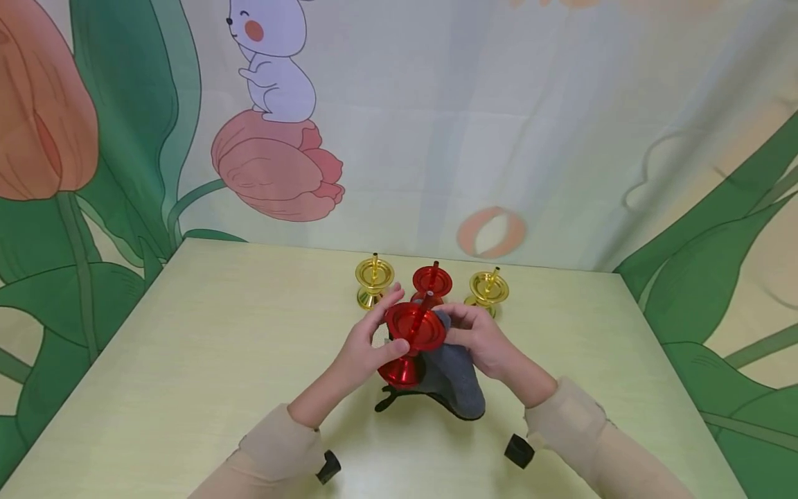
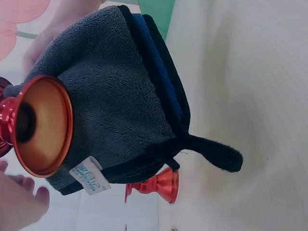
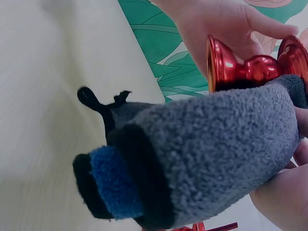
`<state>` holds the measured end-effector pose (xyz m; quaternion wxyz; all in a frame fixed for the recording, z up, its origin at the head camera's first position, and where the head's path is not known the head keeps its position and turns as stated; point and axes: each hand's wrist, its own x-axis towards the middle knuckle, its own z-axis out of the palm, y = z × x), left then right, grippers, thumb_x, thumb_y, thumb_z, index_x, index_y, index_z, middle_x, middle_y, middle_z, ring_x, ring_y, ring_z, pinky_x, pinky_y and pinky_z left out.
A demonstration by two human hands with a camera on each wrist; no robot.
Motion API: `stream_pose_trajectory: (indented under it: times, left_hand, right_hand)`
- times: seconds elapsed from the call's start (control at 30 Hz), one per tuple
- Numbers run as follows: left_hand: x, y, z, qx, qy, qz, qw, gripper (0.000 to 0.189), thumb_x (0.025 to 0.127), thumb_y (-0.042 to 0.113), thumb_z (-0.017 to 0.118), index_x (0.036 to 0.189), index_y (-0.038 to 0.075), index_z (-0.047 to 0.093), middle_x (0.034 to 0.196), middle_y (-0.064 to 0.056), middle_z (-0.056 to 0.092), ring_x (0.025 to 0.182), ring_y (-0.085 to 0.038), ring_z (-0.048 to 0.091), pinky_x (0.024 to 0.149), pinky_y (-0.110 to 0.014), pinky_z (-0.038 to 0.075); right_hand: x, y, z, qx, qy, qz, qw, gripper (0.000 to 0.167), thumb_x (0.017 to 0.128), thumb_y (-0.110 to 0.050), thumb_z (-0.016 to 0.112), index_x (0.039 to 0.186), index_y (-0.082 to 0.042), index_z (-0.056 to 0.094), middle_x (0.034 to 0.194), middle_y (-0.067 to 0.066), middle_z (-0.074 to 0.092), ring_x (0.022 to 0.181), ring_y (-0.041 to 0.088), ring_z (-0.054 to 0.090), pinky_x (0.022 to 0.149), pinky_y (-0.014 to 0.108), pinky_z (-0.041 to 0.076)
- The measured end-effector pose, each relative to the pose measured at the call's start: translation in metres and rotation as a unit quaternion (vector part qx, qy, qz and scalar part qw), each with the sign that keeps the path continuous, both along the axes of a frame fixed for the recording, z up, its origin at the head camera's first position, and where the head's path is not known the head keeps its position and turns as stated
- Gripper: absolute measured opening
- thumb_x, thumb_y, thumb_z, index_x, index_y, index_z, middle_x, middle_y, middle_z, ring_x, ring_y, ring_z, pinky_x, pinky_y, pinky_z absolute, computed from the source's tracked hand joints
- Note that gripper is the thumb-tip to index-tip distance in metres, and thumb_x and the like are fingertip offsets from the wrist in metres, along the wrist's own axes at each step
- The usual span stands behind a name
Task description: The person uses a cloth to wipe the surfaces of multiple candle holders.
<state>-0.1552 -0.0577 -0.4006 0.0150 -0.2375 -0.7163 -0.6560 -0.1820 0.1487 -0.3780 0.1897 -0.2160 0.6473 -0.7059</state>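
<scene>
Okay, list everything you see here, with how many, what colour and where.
Held stand: one, shiny red, raised above the table
Standing stand: one, red, on the table between the gold stands
Gold stands: two, gold, near the table's far edge
Cloth: one, grey with blue and black edging, against the held stand
Tag: one, white, on the cloth
Table: one, pale, underneath
Backdrop: one, pale with tulips, leaves and a rabbit, behind the table
Black blocks: two, black, by the wrists
Sleeves: two, beige, on the forearms
Left hand: one, on the held stand
Right hand: one, gripping the cloth
</scene>
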Motion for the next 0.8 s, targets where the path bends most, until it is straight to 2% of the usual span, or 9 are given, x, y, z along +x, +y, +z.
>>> stream_pose_trajectory:
  times: [0.17,0.27,0.33,0.43,0.53,0.6,0.67,0.73,0.8]
  left_hand:
    - [0.002,0.002,0.002,-0.026,0.023,0.090,0.9954,0.059,0.077,0.028,0.067,0.130,0.015,0.044,0.136,-0.001,0.042,0.125,-0.019,0.038,0.097,-0.046,0.034]
    - [0.004,0.001,0.003,-0.038,0.028,0.097,0.9941,0.056,0.079,0.019,0.066,0.130,0.016,0.044,0.134,-0.001,0.045,0.122,-0.019,0.041,0.096,-0.045,0.037]
    - [0.004,-0.001,0.003,-0.039,0.018,0.076,0.9962,0.056,0.080,0.021,0.064,0.131,0.015,0.043,0.132,-0.002,0.047,0.120,-0.020,0.044,0.095,-0.045,0.038]
    - [0.001,-0.005,0.002,-0.016,-0.011,0.007,0.9998,0.056,0.082,0.033,0.060,0.132,0.015,0.042,0.129,-0.006,0.050,0.117,-0.022,0.046,0.091,-0.042,0.043]
    - [-0.004,-0.009,0.001,0.019,-0.042,-0.074,0.9962,0.063,0.082,0.045,0.055,0.133,0.011,0.039,0.129,-0.013,0.048,0.114,-0.028,0.045,0.086,-0.040,0.047]
    - [-0.005,-0.011,0.002,0.031,-0.059,-0.094,0.9934,0.066,0.082,0.048,0.053,0.134,0.011,0.039,0.131,-0.013,0.045,0.117,-0.029,0.042,0.085,-0.039,0.048]
    - [-0.005,-0.010,0.002,0.028,-0.056,-0.067,0.9958,0.062,0.083,0.046,0.053,0.133,0.012,0.039,0.132,-0.011,0.044,0.119,-0.027,0.042,0.088,-0.041,0.046]
    - [-0.003,-0.009,0.003,0.017,-0.036,-0.006,0.9992,0.054,0.084,0.039,0.055,0.131,0.014,0.043,0.131,-0.007,0.048,0.119,-0.023,0.044,0.091,-0.041,0.044]
    - [0.000,-0.005,0.003,-0.001,0.004,0.062,0.9981,0.045,0.086,0.030,0.055,0.127,0.012,0.047,0.127,-0.007,0.052,0.117,-0.021,0.047,0.093,-0.043,0.042]
  right_hand:
    - [0.000,-0.001,0.001,0.019,-0.014,-0.041,0.9989,0.033,0.081,0.004,0.052,0.093,-0.025,0.063,0.088,-0.010,0.064,0.084,0.008,0.054,0.071,0.020,0.047]
    - [-0.001,-0.001,0.000,0.023,-0.019,-0.050,0.9983,0.035,0.080,0.006,0.050,0.093,-0.025,0.063,0.087,-0.009,0.063,0.081,0.009,0.053,0.068,0.019,0.047]
    - [-0.002,0.000,-0.001,0.022,-0.014,-0.042,0.9988,0.035,0.080,0.006,0.051,0.093,-0.024,0.063,0.087,-0.009,0.064,0.081,0.009,0.053,0.068,0.020,0.047]
    - [-0.002,0.001,-0.002,0.010,-0.004,-0.014,0.9998,0.036,0.079,0.007,0.051,0.094,-0.024,0.064,0.088,-0.010,0.065,0.081,0.008,0.054,0.069,0.019,0.048]
    - [-0.003,0.003,-0.004,-0.008,0.003,0.021,0.9998,0.036,0.079,0.008,0.050,0.094,-0.022,0.064,0.089,-0.009,0.064,0.082,0.008,0.055,0.070,0.019,0.049]
    - [-0.004,0.003,-0.004,-0.016,0.004,0.031,0.9994,0.036,0.079,0.008,0.050,0.095,-0.021,0.064,0.090,-0.009,0.064,0.082,0.007,0.055,0.070,0.019,0.049]
    - [-0.004,0.002,-0.004,-0.015,0.004,0.026,0.9995,0.036,0.080,0.008,0.049,0.096,-0.021,0.064,0.089,-0.008,0.064,0.082,0.008,0.054,0.069,0.019,0.049]
    - [-0.005,0.002,-0.004,-0.007,-0.002,0.007,0.9999,0.036,0.081,0.007,0.049,0.096,-0.022,0.063,0.089,-0.008,0.064,0.083,0.008,0.055,0.069,0.020,0.048]
    - [-0.005,0.001,-0.003,0.003,-0.010,-0.017,0.9998,0.036,0.081,0.006,0.049,0.096,-0.022,0.063,0.089,-0.008,0.064,0.083,0.009,0.054,0.069,0.020,0.048]
